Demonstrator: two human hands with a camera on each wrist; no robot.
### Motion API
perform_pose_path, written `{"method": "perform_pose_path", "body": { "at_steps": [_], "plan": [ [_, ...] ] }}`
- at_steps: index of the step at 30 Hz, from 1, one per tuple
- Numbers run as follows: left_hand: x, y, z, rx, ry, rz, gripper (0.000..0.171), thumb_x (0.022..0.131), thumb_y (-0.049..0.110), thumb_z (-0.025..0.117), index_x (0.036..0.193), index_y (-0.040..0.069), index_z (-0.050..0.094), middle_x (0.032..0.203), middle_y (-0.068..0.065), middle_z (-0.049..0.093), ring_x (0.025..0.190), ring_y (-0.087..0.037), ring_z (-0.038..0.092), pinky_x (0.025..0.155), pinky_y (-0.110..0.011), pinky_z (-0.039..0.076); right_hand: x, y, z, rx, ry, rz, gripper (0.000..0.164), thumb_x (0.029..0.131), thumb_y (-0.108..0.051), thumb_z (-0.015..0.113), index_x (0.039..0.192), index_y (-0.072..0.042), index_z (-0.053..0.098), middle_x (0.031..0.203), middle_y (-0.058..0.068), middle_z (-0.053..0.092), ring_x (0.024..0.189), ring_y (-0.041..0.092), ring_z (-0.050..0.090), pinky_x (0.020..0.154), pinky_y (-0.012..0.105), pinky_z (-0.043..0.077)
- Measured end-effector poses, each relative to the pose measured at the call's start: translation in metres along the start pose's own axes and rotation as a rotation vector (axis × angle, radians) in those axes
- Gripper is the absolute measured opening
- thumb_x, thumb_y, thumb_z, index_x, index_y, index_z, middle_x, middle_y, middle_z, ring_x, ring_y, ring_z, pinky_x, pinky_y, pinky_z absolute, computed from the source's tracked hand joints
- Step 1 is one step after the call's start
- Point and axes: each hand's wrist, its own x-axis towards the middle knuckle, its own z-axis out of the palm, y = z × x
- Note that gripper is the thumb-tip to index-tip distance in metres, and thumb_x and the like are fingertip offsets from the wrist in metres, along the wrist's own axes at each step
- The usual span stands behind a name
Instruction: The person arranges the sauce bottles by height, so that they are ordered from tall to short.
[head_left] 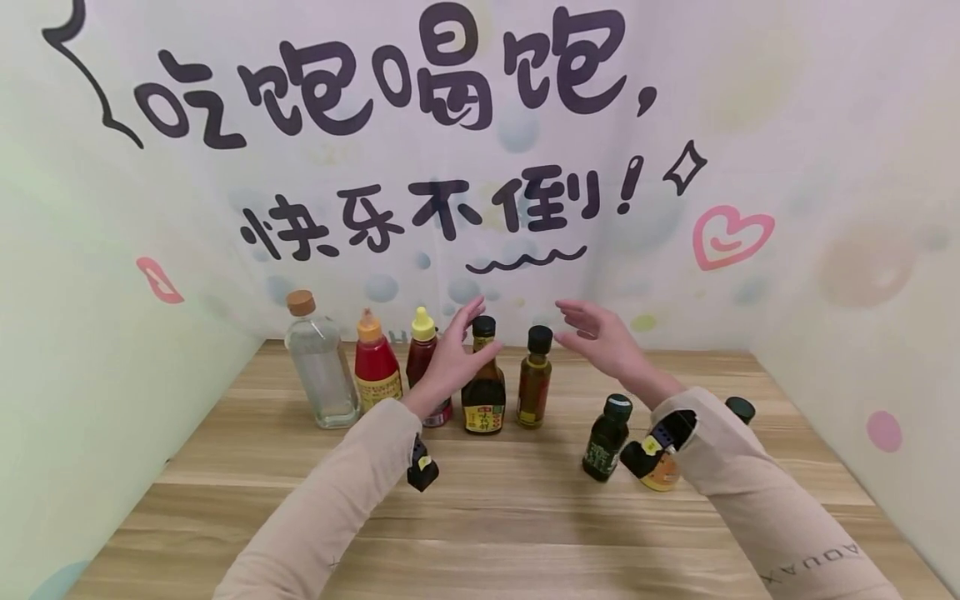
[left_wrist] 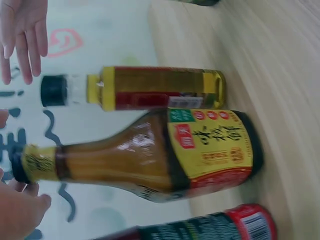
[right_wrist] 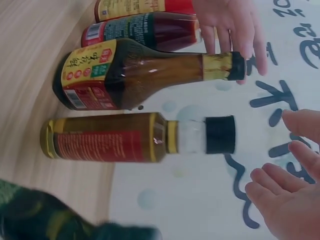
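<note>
My left hand [head_left: 452, 357] is raised beside the neck of a dark soy sauce bottle [head_left: 483, 396], its fingers fairly straight and the thumb apart. Whether the hand touches the bottle I cannot tell. The bottle has a yellow label [left_wrist: 212, 142] and a black cap. To its right stands a slimmer bottle of golden oil [head_left: 534, 387] with a black cap [right_wrist: 220, 135]. My right hand [head_left: 609, 340] hovers to the right of that cap, fingers extended towards the left and a gap between. Neither hand holds anything.
Left of the soy sauce stand a dark red sauce bottle [head_left: 422, 358] with a yellow nozzle, a red squeeze bottle [head_left: 377, 367] and a clear bottle [head_left: 322, 375]. A small dark green bottle [head_left: 606, 442] and an orange-labelled container [head_left: 662, 475] stand under the right forearm; another dark lid [head_left: 741, 408] shows behind it.
</note>
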Motion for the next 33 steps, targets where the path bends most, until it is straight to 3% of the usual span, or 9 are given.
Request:
{"method": "perform_pose_path", "body": {
  "at_steps": [8,13,17,20,24,28,31,33],
  "plan": [
    [0.001,0.019,-0.001,0.046,-0.008,0.116,0.062,0.083,0.02,0.062,0.137,0.013,0.032,0.139,-0.001,0.034,0.127,-0.015,0.028,0.103,-0.04,0.022,-0.019,-0.004,-0.028,-0.069,0.014,-0.043,0.049,0.087,-0.017,0.057,0.131,-0.003,0.039,0.133,0.018,0.039,0.121,0.031,0.037,0.099,0.044,0.03],
    [0.0,0.03,0.007,0.048,-0.045,0.169,0.061,0.082,0.015,0.063,0.136,0.012,0.034,0.138,-0.001,0.035,0.126,-0.014,0.029,0.103,-0.039,0.023,-0.033,-0.004,-0.046,-0.122,0.031,-0.046,0.051,0.087,-0.023,0.057,0.131,-0.002,0.039,0.132,0.02,0.04,0.119,0.034,0.039,0.096,0.046,0.032],
    [-0.001,0.031,0.023,0.095,-0.112,0.222,0.061,0.082,0.016,0.063,0.135,0.01,0.034,0.138,-0.003,0.035,0.126,-0.013,0.03,0.103,-0.033,0.025,-0.044,0.0,-0.058,-0.146,0.047,-0.055,0.051,0.088,-0.024,0.056,0.13,-0.002,0.039,0.13,0.02,0.042,0.117,0.035,0.041,0.094,0.045,0.034],
    [-0.004,0.033,0.036,0.139,-0.2,0.241,0.061,0.083,0.02,0.062,0.136,0.011,0.033,0.138,-0.004,0.034,0.126,-0.014,0.029,0.102,-0.033,0.026,-0.052,0.006,-0.065,-0.163,0.052,-0.065,0.05,0.088,-0.023,0.055,0.129,-0.001,0.039,0.129,0.02,0.043,0.116,0.035,0.042,0.091,0.044,0.035],
    [-0.01,0.037,0.054,0.15,-0.293,0.221,0.061,0.084,0.022,0.061,0.137,0.016,0.032,0.138,-0.002,0.033,0.126,-0.015,0.03,0.1,-0.035,0.029,-0.063,0.013,-0.071,-0.187,0.057,-0.044,0.051,0.089,-0.025,0.053,0.131,-0.001,0.036,0.129,0.021,0.043,0.116,0.036,0.041,0.089,0.044,0.036],
    [-0.01,0.039,0.075,0.154,-0.331,0.203,0.061,0.083,0.022,0.063,0.137,0.018,0.033,0.137,0.0,0.036,0.124,-0.013,0.032,0.099,-0.033,0.03,-0.073,0.02,-0.075,-0.178,0.053,0.005,0.054,0.09,-0.028,0.051,0.134,-0.003,0.033,0.131,0.021,0.04,0.117,0.036,0.04,0.089,0.044,0.037],
    [-0.01,0.039,0.092,0.181,-0.366,0.204,0.062,0.082,0.023,0.063,0.137,0.018,0.033,0.137,0.003,0.036,0.124,-0.012,0.032,0.099,-0.029,0.029,-0.079,0.028,-0.077,-0.176,0.056,0.024,0.054,0.09,-0.028,0.051,0.134,-0.003,0.032,0.131,0.02,0.04,0.116,0.037,0.041,0.089,0.039,0.04],
    [-0.01,0.038,0.102,0.19,-0.394,0.196,0.062,0.083,0.023,0.063,0.137,0.017,0.033,0.137,0.004,0.036,0.124,-0.011,0.033,0.099,-0.027,0.029,-0.083,0.035,-0.077,-0.177,0.063,0.023,0.054,0.09,-0.027,0.051,0.134,-0.001,0.032,0.13,0.021,0.041,0.115,0.037,0.042,0.087,0.029,0.043]
  ]
}}
